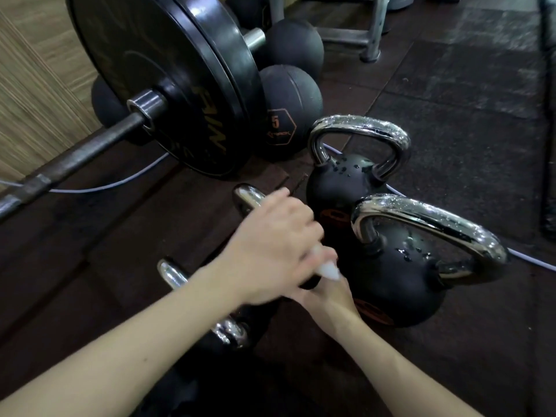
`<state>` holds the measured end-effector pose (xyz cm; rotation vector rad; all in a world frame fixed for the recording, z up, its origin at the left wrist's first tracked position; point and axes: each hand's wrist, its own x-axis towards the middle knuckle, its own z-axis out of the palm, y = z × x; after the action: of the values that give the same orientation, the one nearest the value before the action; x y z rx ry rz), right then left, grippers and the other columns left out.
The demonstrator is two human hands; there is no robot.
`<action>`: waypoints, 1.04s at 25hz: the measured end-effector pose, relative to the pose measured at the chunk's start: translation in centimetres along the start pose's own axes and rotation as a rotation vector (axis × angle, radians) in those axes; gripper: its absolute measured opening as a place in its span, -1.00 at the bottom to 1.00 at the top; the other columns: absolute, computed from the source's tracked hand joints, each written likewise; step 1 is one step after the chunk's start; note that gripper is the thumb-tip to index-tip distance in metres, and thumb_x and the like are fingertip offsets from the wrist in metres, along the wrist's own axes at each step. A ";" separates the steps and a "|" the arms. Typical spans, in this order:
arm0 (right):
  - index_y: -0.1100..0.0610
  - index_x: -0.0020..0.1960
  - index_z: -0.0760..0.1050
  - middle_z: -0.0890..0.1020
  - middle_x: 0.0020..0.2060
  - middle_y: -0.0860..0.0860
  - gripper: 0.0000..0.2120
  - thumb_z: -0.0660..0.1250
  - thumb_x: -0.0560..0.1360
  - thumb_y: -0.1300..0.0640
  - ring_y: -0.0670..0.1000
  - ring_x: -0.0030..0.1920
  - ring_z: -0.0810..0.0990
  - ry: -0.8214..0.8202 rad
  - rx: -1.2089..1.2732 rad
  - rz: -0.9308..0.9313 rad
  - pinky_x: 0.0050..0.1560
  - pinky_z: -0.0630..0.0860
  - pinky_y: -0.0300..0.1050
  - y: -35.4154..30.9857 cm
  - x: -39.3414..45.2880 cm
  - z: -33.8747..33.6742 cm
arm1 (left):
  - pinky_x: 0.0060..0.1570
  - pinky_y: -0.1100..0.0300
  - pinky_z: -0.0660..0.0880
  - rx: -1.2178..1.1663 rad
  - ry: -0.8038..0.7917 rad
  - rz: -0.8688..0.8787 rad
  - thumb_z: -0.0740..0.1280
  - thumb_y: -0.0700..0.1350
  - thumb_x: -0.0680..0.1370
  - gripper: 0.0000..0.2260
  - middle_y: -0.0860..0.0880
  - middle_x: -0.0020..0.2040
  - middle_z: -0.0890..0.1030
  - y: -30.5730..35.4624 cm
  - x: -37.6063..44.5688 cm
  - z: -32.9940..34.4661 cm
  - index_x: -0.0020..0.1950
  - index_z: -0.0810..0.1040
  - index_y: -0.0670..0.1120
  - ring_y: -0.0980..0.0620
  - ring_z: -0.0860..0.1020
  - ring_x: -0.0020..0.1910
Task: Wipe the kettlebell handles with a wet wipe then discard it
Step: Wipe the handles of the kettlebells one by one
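- Left hand [270, 251] is motion-blurred, lies on top of the right hand [328, 293] and hides most of it; only the right wrist and part of its palm show.
- Wipe [329, 270]: a small white blurred bit poking out at the far-right edge of the left hand, just above the right hand. Both hands meet at it; can't tell which one grips it.
- Left fingers look curled, grip unclear. Right fingers hidden, so its state can't be told.
- Near-left kettlebell handle [171, 275]: chrome, runs under the left forearm; only both ends show, body mostly hidden and cut by the arms.
- Another chrome handle [248, 197] pokes out just beyond the left knuckles, rest hidden.
- Two full kettlebells to the right of the hands: far one [358, 152], near one [421, 260]. Both have droplets on handle and body. The near one is just beside the hands.
- Far left: barbell [90, 149] with black plates, cut off by the frame edge; medicine balls [288, 112] behind it.
- White cable [120, 183] on the rubber floor [466, 145], partly hidden by the kettlebells.
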<state>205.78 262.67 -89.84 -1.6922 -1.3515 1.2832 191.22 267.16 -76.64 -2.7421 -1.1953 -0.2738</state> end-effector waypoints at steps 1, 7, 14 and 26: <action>-0.17 0.46 0.37 0.62 0.26 -0.19 -0.04 0.71 0.15 -0.17 -0.07 0.33 0.58 0.028 0.013 0.023 0.32 0.53 -0.21 0.0 0.2 0.3 | 0.35 -0.14 0.38 -0.074 -0.028 -0.123 0.02 0.16 0.68 -0.58 -0.08 -0.11 0.60 -1.7 0.5 -0.1 -0.07 0.58 -0.01 -0.18 0.58 0.07; -0.30 0.49 0.23 0.55 0.39 -0.14 0.04 0.73 0.17 -0.19 -0.03 0.43 0.48 -0.002 0.050 0.027 0.50 0.44 0.07 -0.2 0.0 -0.1 | -0.36 0.25 0.54 -1.421 0.085 -1.323 0.05 0.18 0.75 -0.51 -0.12 -0.41 0.66 -7.3 1.8 0.6 -0.06 0.55 -0.14 0.01 0.63 -0.47; -0.21 0.50 0.27 0.57 0.38 -0.10 0.03 0.74 0.18 -0.10 -0.03 0.39 0.52 0.027 0.006 0.027 0.42 0.48 -0.07 -0.7 -0.2 -0.2 | 0.40 -0.21 0.40 -0.391 0.120 -0.451 0.06 -0.05 0.66 -0.65 -0.14 -0.01 0.64 -4.2 0.5 0.8 -0.04 0.59 -0.15 -0.16 0.60 0.16; -0.25 0.50 0.25 0.59 0.36 -0.15 0.04 0.74 0.17 -0.14 -0.09 0.37 0.53 0.005 0.023 0.029 0.46 0.46 -0.06 -0.8 -0.2 -0.3 | -0.16 0.00 0.48 -0.764 0.048 -0.770 0.06 0.12 0.59 -0.58 -0.02 -0.40 0.60 -7.1 0.9 0.0 -0.23 0.57 -0.07 -0.13 0.55 -0.30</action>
<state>205.80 262.74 -88.95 -1.7033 -1.3089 1.3051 186.59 272.61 -76.11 -2.5765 -2.5039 -1.0516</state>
